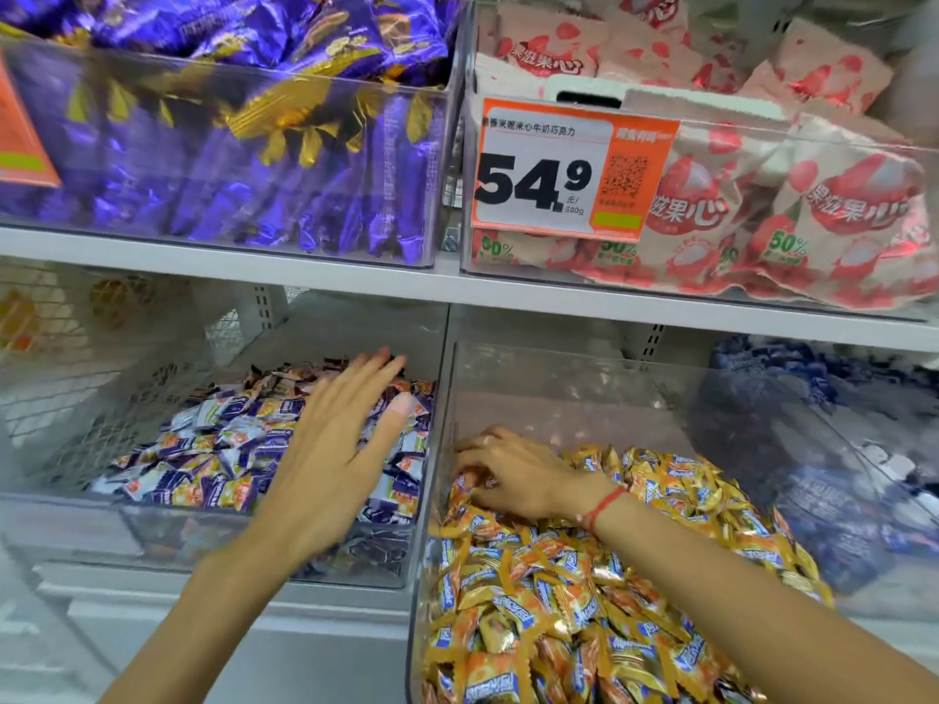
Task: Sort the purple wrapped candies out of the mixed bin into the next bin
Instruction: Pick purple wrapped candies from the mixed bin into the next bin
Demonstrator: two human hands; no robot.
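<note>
Where purple candies (244, 449) pile, left hand (335, 449).

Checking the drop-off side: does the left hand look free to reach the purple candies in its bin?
Probably yes: the left hand hovers open right over the purple candies, and the bin has no lid.

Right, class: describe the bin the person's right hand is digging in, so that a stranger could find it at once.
Start at the orange price tag reading 54.9 on the upper shelf. Directly below it, on the lower shelf, stands a clear bin where the right hand digs. Its candies are orange-gold; the bin to its left holds purple and white ones.
</note>
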